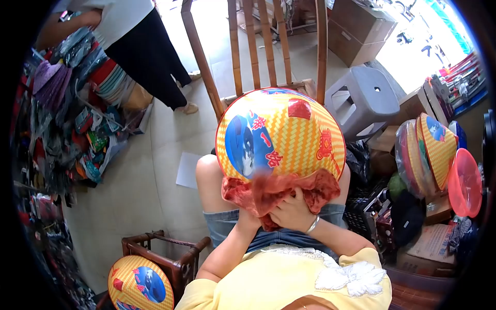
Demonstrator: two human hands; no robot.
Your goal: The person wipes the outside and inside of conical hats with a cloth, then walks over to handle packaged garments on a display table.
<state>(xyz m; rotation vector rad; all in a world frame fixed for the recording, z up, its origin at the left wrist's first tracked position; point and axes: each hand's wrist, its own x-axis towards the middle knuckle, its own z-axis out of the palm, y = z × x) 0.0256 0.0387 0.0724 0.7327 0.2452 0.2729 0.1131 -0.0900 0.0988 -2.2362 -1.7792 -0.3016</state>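
Red cloth (268, 194), hat (289, 137): slip risk

Right hand (293, 212): fingers bunched into cloth. Left hand (248, 219): fingers hidden, can't tell. Hat sits across knees (207, 175), just beyond cloth; uneven tug could slide it toward chair (199, 49) (curved shell, poor purchase).

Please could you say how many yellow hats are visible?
At least 3: the middle hat by the red cloth, the lower-left hat, and the right-hand hat fronting a stack that may hide more.
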